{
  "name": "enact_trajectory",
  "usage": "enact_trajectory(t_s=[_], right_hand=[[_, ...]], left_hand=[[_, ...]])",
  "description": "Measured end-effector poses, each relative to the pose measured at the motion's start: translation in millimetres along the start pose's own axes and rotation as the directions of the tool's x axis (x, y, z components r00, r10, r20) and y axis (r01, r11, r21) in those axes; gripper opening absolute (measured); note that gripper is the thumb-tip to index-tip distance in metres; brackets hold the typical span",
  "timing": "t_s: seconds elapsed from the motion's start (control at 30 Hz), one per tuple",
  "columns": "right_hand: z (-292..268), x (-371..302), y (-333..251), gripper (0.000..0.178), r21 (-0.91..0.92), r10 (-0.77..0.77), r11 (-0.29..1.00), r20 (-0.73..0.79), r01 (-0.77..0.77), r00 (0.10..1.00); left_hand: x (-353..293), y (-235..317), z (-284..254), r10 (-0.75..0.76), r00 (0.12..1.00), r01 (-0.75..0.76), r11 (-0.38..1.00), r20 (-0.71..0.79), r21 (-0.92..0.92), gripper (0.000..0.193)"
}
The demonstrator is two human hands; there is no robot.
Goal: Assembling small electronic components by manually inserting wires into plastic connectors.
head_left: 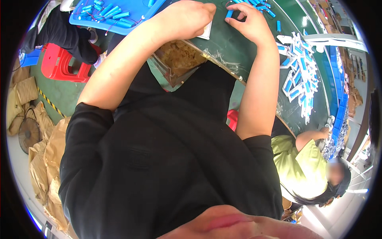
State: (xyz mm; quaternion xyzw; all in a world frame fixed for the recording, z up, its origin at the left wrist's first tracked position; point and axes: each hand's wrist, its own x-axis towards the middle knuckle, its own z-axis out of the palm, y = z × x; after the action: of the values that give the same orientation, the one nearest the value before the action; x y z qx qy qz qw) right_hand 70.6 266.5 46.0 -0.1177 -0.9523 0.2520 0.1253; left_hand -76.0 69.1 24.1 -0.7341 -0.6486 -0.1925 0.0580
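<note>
My right hand (254, 22) is at the top of the view over the green tabletop, with a small blue cylindrical battery (229, 14) pinched between thumb and fingers. My left hand (191, 18) is closed just to its left; what its fingers hold, if anything, is hidden. Under that hand shows the corner of a flat white piece (206, 32). Left of it stands a blue tray (137, 12) with several blue batteries (113, 12) and thin wires. More blue batteries (260, 4) lie beyond my right hand, and a single one (278, 26) lies to its right.
A long pile of white pieces with blue batteries (300, 71) covers the right of the green table (242, 59). An open box (177, 59) with brown scraps is below the table edge. A co-worker in yellow-green (306, 167) sits right. A red stool (59, 63) stands left, near another person's legs.
</note>
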Motion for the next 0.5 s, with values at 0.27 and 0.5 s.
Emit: enact_trajectory(t_s=[0.27, 0.5], right_hand=[[-4.7, -1.1, -8.7, 0.028, 0.279, 0.002, 0.96, 0.045, -0.014, 0.999], [22.4, 5.8, -24.1, 0.03, 0.38, -0.375, 0.874, 0.127, 0.304, 0.918]], left_hand=[[-5.0, 22.2, -24.8, -0.248, 0.855, 0.109, 0.945, -0.455, -0.31, 0.011], [-72.5, 33.9, -73.9, 0.06, 0.992, 0.101, 0.202, 0.115, -0.974, 0.009]])
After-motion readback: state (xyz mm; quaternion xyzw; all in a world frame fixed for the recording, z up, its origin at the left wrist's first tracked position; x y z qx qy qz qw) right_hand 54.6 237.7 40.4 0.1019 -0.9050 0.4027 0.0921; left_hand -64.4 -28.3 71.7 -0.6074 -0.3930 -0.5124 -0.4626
